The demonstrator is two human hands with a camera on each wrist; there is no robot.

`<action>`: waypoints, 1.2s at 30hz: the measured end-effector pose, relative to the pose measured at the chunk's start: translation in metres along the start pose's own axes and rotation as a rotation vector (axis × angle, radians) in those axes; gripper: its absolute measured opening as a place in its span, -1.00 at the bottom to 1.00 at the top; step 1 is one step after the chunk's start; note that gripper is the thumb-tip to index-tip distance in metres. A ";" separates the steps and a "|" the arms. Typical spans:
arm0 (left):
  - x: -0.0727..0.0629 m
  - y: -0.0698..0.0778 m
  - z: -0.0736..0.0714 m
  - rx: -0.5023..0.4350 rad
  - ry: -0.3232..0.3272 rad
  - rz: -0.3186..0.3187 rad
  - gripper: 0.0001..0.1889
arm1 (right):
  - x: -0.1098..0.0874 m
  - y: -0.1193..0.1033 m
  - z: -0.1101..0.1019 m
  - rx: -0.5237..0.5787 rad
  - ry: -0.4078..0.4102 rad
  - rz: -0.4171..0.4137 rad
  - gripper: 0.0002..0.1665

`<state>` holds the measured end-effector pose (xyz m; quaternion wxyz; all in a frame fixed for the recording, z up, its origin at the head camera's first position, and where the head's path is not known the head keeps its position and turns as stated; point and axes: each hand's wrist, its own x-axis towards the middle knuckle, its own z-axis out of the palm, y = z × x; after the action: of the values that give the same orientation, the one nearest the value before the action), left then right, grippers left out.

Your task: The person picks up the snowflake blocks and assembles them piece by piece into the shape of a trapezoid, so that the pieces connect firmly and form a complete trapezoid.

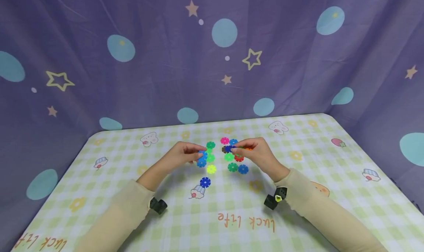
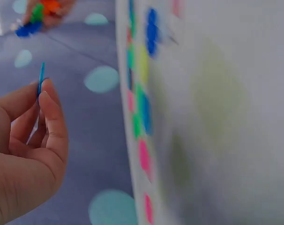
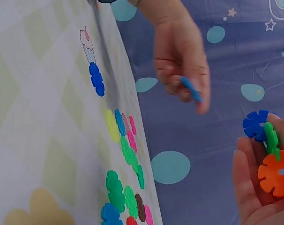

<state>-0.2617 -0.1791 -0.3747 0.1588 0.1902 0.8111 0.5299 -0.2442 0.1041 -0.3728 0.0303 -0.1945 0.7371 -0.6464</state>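
My left hand pinches a light blue notched plastic disc between thumb and fingertips, its edge facing the left wrist camera. Across from it, my right hand holds several-notched discs joined together: a dark blue disc, a green disc and an orange disc. The green one sits crosswise between the other two. Both hands are above the table with a gap between them, the dark blue disc pointing toward the left hand. Part of the orange disc is cut off in the right wrist view.
Loose discs lie on the checked tablecloth under and between the hands, among them a yellow disc, a pink disc and a red disc. A dark blue disc lies nearer me. A purple curtain hangs behind.
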 end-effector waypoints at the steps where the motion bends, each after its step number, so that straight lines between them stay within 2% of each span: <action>1: 0.002 0.006 0.004 -0.025 0.013 -0.005 -0.67 | 0.001 0.001 0.000 0.000 0.000 0.002 -0.76; 7: 0.011 0.026 0.022 -0.145 0.064 0.007 -0.68 | 0.003 0.004 0.002 -0.002 -0.004 0.013 -0.77; 11: 0.016 0.030 0.030 -0.192 0.119 -0.036 -0.67 | 0.004 0.005 0.002 -0.007 -0.010 0.024 -0.77; 16: 0.020 0.032 0.036 -0.246 0.156 -0.089 -0.71 | 0.005 0.005 0.002 -0.020 -0.015 0.051 -0.77; 22: 0.023 0.031 0.042 -0.272 0.136 -0.091 -0.71 | 0.005 0.006 0.002 -0.022 -0.019 0.050 -0.76; 31: 0.022 0.030 0.052 -0.282 0.173 -0.059 -0.72 | 0.005 0.009 0.001 -0.010 0.002 0.039 -0.78; 36: 0.021 0.032 0.054 -0.305 0.188 -0.084 -0.74 | 0.005 0.013 0.003 -0.001 -0.006 0.028 -0.79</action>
<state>-0.2509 -0.1140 -0.3678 0.1311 0.0796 0.7400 0.6549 -0.2509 0.1008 -0.3851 0.0414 -0.1863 0.7400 -0.6450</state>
